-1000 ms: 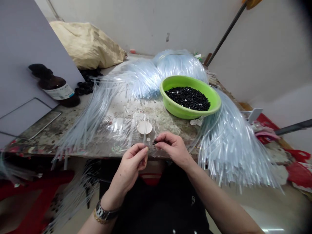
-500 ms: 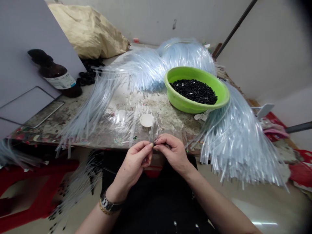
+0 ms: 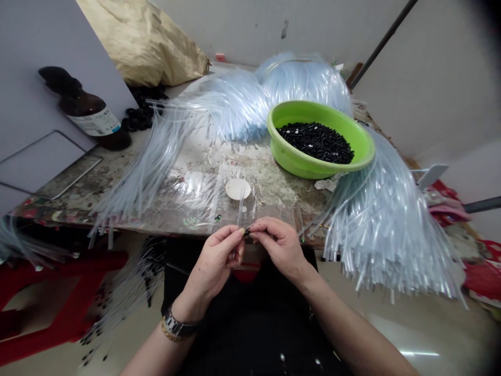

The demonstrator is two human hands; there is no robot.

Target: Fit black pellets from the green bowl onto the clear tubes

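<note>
At the table's front edge, my left hand [image 3: 224, 256] and my right hand [image 3: 278, 246] meet fingertip to fingertip, both closed in a pinch. Between them shows a small black piece [image 3: 247, 233], gripped by my right thumb and forefinger and touching the left fingertips. A thin clear plastic tube [image 3: 241, 201] rises from my left fingertips toward the table; its lower end is hidden by the fingers. Just beyond lies a round white dish [image 3: 235, 189]. A green basin [image 3: 285, 156] full of small black pieces [image 3: 317, 142] stands behind, to the right.
Bundles of clear tubes lie at the left [image 3: 148, 162], at the back [image 3: 238, 107] and over the right edge [image 3: 383, 224]. A brown bottle [image 3: 92, 117] leans at the left beside a wire frame [image 3: 74, 180]. A red stool [image 3: 62, 308] stands below left.
The view has shifted slightly. More of the black piece shows between my fingertips, and the clear tube now stands out across the white dish. Both hands keep their pinch.
</note>
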